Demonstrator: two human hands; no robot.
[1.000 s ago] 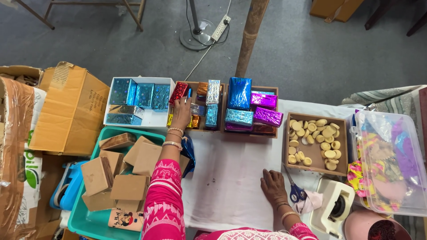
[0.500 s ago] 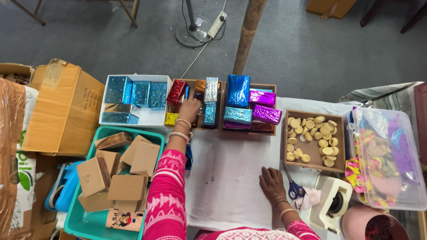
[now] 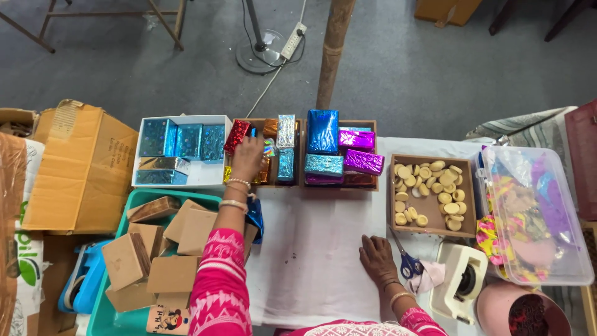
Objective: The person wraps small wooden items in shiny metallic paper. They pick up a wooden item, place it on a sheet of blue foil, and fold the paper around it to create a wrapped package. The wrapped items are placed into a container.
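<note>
A white cloth (image 3: 317, 249) covers the worktop, which stands on a grey floor (image 3: 404, 68). Beyond the far edge are the round base of a pedestal fan (image 3: 256, 55), a white power strip (image 3: 291, 41) and an upright brown wooden pole (image 3: 331, 53).

The left hand (image 3: 247, 158) reaches into a shallow brown cardboard tray of small foil-wrapped blocks (image 3: 264, 149), its fingers resting among the blocks beside a red glittering foil packet (image 3: 236, 135); whether its grip closes on anything cannot be told from here. Left of that tray sits a white box of blue holographic cartons (image 3: 180, 149). To its right a second brown tray holds larger blue, silver and purple foil parcels (image 3: 339, 149).

The right hand (image 3: 378, 258) lies flat and empty on the cloth, palm down, fingers spread, near the front edge. Just beside it are blue-handled scissors (image 3: 407, 261) and a cream tape dispenser (image 3: 460, 283). A brown tray of round pale discs (image 3: 432, 193) sits further back, with a clear plastic tub of coloured wrappers (image 3: 535, 211) at the right end.

At the left, off the cloth, a teal plastic crate of plain brown cardboard boxes (image 3: 168, 249) stands next to a large corrugated carton (image 3: 81, 168).
</note>
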